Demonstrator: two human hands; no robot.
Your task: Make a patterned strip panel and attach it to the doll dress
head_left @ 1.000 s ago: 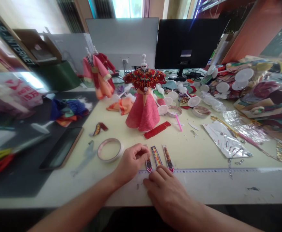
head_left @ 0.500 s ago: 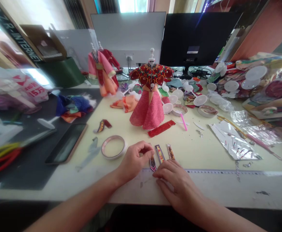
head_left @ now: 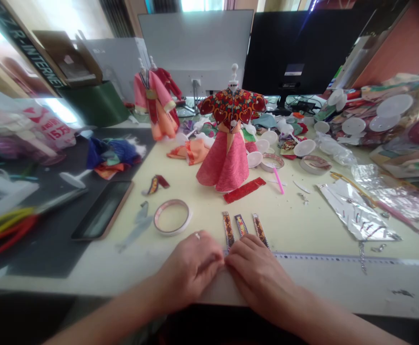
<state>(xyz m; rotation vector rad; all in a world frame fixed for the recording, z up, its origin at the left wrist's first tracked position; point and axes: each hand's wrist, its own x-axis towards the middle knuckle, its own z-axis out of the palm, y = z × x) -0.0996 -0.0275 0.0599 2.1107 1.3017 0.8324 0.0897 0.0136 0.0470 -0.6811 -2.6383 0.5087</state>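
My left hand (head_left: 197, 266), with a ring on one finger, is closed in a pinch just below the left patterned ribbon strip (head_left: 228, 226). What its fingertips hold is hidden. Beside it, my right hand (head_left: 261, 268) lies over the lower ends of the middle ribbon strip (head_left: 240, 223) and the right ribbon strip (head_left: 259, 228). Its thumb and forefinger are drawn together and meet my left fingertips; anything between them cannot be made out. A ruler strip (head_left: 320, 258) runs along the table under my hands.
A small dress stand (head_left: 223, 160) wears a pink skirt and red patterned top. Left of my hands lie a tape roll (head_left: 171, 229), a phone (head_left: 103, 211) and scissors (head_left: 22, 225). A silver packet (head_left: 355, 211) lies right. Doll clothes and white stands crowd the back, before two monitors (head_left: 302, 57).
My left hand has come down off the left ribbon strip towards the table edge, leaving more of that strip in sight. Its fingertips now meet those of my right hand. The view has shifted slightly.
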